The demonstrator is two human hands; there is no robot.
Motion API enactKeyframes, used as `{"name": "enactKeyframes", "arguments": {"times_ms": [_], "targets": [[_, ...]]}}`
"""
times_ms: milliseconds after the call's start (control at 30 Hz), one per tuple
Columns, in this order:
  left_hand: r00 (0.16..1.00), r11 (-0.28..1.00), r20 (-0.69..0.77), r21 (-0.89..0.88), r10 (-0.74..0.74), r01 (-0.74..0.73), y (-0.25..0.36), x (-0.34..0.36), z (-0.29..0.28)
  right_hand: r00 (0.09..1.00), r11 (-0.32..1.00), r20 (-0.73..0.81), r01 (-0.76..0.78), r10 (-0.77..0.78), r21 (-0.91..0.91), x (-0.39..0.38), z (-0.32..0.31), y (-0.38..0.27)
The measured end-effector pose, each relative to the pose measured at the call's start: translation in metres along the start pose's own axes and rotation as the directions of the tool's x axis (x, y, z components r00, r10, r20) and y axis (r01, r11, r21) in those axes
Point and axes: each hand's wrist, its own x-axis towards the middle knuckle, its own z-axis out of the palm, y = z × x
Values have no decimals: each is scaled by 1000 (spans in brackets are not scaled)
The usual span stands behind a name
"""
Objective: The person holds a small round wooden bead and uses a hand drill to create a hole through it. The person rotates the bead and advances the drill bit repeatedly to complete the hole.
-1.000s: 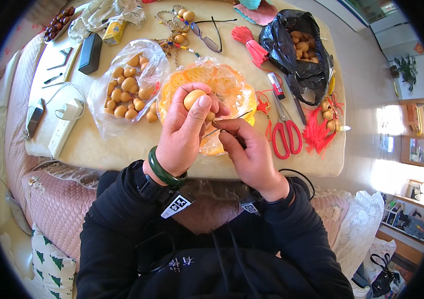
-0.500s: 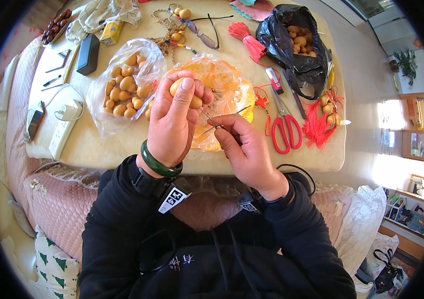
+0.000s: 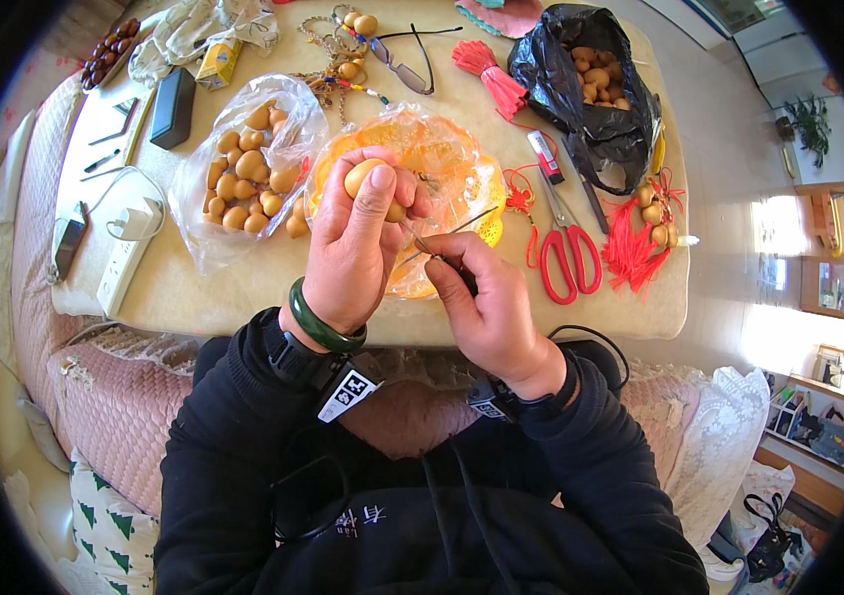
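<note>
Left hand (image 3: 347, 248): I see fingers curled around a small tan gourd (image 3: 363, 178), upper middle of the frame.
Right hand (image 3: 491, 293): fingertips pinch a thin metal tool (image 3: 419, 239), frame centre.
Scissors (image 3: 572, 266): red-handled, right of centre.
Black bag (image 3: 551, 69): gourds inside, upper right.

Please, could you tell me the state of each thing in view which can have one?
Left hand: closed around a gourd
Right hand: pinching a thin tool
Clear bag: open, small gourds inside
Black bag: open, more gourds inside
Scissors: blades look closed
Glasses: arms not fully folded
</note>
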Motion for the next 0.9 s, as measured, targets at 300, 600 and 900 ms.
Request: {"name": "enactKeyframes", "arguments": {"times_ms": [300, 600, 900], "targets": [[999, 999, -43, 22, 30, -29, -3, -2, 4, 939, 905, -42, 317, -341, -283, 9, 8, 7], [1000, 999, -4, -47, -26, 26, -2, -7, 12, 988, 932, 103, -146, 118, 332, 5, 1, 6], [992, 998, 126, -60, 21, -13, 3, -12, 16, 920, 766, 301, -380, 253, 518, -1, -11, 5]]}}
